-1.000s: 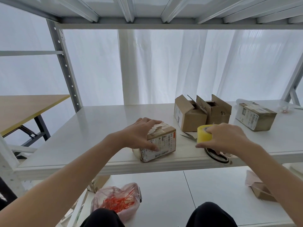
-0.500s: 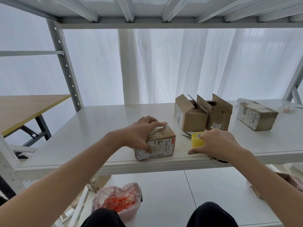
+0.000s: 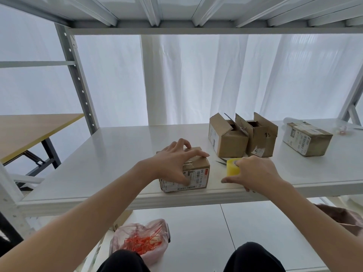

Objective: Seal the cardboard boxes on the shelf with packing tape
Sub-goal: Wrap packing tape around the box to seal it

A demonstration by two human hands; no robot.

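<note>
While gripped across its top by the left hand [image 3: 172,161] at the shelf [image 3: 110,154] front edge, likely light, stiff-walled, crushable: small cardboard box [image 3: 198,169], best held by top edges; right hand [image 3: 257,173] curled round tape roll [image 3: 231,167] just beside.

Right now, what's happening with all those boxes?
A person is taping up boxes on a white shelf. The left hand grips a small box at the front edge, and the right hand holds a yellow tape roll just beside it. Two open boxes and a closed box sit farther back, with scissors poking out behind the tape roll.
</note>
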